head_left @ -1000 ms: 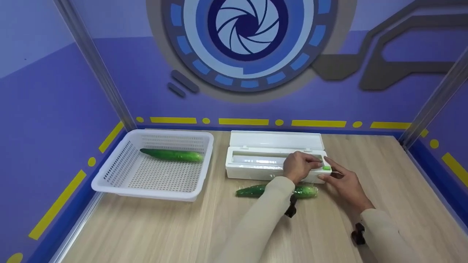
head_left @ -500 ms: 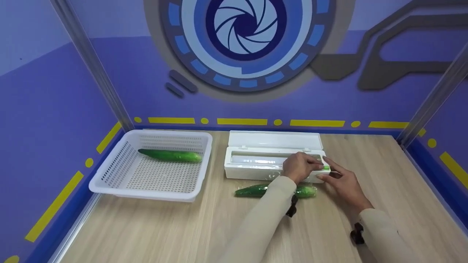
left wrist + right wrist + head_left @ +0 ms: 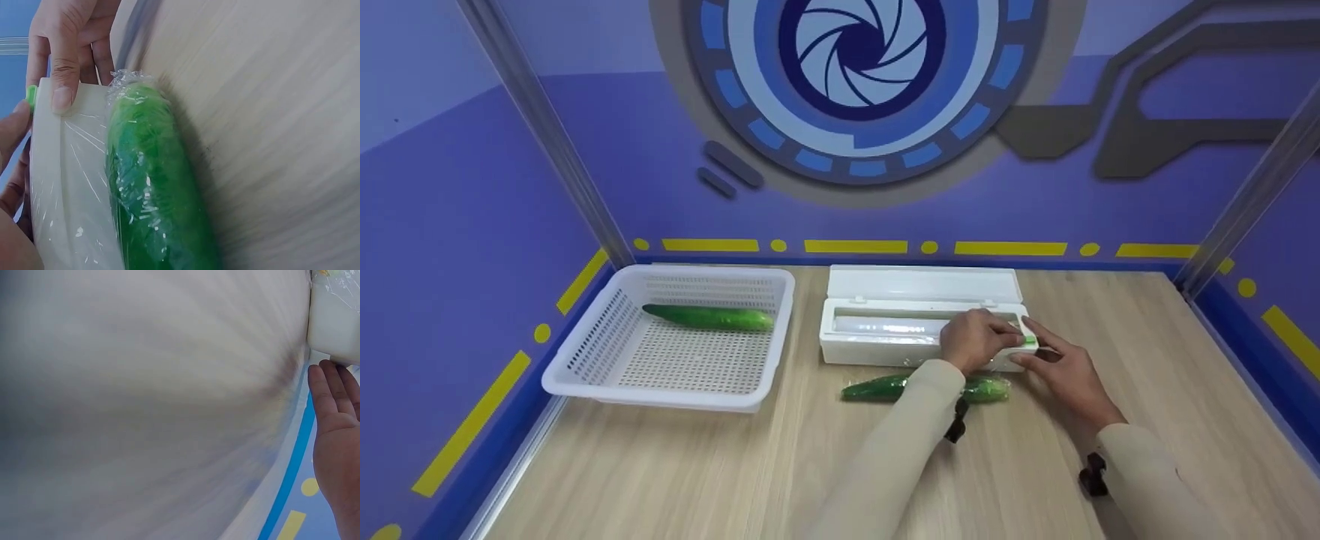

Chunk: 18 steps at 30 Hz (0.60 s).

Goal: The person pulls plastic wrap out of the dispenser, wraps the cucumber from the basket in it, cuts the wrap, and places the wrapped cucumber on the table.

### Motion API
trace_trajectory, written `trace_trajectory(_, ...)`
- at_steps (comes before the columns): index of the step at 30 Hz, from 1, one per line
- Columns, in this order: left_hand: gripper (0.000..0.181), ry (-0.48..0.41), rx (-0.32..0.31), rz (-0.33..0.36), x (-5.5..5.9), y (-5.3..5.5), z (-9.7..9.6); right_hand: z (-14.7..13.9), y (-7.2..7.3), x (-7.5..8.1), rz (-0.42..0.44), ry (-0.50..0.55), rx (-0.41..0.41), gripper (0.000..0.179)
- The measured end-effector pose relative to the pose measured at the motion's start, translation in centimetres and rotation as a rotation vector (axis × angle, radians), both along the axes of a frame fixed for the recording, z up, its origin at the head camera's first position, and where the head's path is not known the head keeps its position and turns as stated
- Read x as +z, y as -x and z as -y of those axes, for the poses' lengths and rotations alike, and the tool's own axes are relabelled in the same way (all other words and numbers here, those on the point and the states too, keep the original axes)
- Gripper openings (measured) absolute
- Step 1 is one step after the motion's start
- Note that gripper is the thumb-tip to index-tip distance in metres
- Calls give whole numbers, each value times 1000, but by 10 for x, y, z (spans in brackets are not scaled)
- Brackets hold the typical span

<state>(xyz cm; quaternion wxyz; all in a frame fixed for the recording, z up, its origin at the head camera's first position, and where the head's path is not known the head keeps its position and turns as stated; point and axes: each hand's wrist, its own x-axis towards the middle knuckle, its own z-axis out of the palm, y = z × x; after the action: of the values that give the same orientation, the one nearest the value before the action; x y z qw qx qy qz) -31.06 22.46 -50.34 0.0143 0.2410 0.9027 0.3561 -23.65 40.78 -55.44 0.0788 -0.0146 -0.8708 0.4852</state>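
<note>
A white cling film dispenser box (image 3: 877, 351) stands with its lid (image 3: 922, 283) tipped back, the film roll (image 3: 889, 325) showing inside. At its right end my left hand (image 3: 971, 339) pinches the small green slide cutter (image 3: 1030, 340), the thumb against it in the left wrist view. My right hand (image 3: 1069, 375) grips the box's right end, thumb on the front and fingers behind. Directly before the box lies a cucumber (image 3: 157, 185) in clear film, partly behind my left forearm. Film stretches from it up over the box front.
On the left is a white perforated basket (image 3: 660, 401) holding an unwrapped cucumber (image 3: 709, 317). Everything rests on a wood-grain table (image 3: 697, 472), closed in by blue-purple wall panels (image 3: 585, 150) at the back and sides.
The left fingertips have shifted slightly right, covering more of the green slide cutter. My right hand keeps its grip on the box end, and the cucumbers stay put.
</note>
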Motion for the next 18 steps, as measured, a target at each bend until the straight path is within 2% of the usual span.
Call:
trace_trajectory(3, 13, -22, -6, -13, -2, -1, 2, 1, 1, -2, -2, -17, -10, 77)
trace_trajectory(10, 7, -38, 32, -54, -6, -3, 5, 5, 2, -3, -6, 4, 2, 77)
trace_trajectory(18, 8, -93, -46, -132, -5, 0, 7, 0, -1, -2, -29, 48, 15, 74)
